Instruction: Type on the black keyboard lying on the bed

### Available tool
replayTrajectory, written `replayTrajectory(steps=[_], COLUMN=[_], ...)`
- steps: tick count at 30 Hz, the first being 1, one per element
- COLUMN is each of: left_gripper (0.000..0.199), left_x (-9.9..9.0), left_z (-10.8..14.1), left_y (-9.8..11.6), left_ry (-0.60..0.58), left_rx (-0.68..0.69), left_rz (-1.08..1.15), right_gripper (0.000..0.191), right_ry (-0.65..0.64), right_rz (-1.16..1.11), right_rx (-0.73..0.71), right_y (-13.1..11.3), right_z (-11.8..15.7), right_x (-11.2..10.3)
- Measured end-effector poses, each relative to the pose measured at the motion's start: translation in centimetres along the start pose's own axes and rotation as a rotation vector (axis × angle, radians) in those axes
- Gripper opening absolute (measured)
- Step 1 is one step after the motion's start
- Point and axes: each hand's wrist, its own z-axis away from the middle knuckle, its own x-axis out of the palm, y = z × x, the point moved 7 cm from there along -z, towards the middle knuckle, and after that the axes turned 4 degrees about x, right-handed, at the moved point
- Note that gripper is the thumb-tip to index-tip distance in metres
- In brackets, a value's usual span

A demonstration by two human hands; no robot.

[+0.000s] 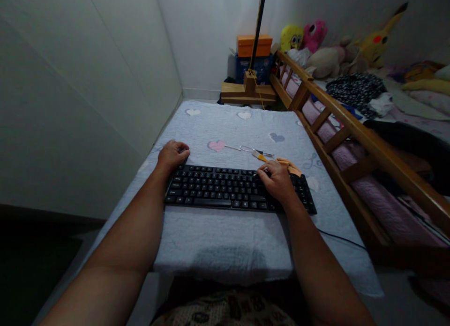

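Note:
A black keyboard (214, 187) lies on a table with a pale blue heart-patterned cloth (225, 237). My left hand (173, 155) rests at its top left corner, fingers curled with a gap between thumb and forefinger, and nothing shows in it. Over the right part of the keys, my right hand (276, 178) pinches a small, thin pale thing, too small to name. Behind that hand lie a brush (259, 156) with a yellow handle and an orange cloth (290, 166). A thin metal tool (246, 149) lies left of the brush.
A wooden bed rail (337, 124) runs along the right side, with plush toys (326, 61) and clothes beyond it. A wooden stand (249, 89) and an orange box (253, 45) are behind the table. A cable (341, 238) crosses the cloth at the right; a pale wall (80, 91) is at left.

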Motion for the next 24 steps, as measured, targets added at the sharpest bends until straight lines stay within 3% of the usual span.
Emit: replayTrajectory(steps=[24], left_gripper=[0.034], left_x=[0.08], left_z=[-0.06], left_y=[-0.05], left_ry=[0.001], left_rx=[-0.006], left_rz=[-0.012], right_gripper=[0.016], right_ry=[0.002], right_rz=[0.013], right_rx=[0.014], right_y=[0.37], right_z=[-0.06], right_x=[-0.15])
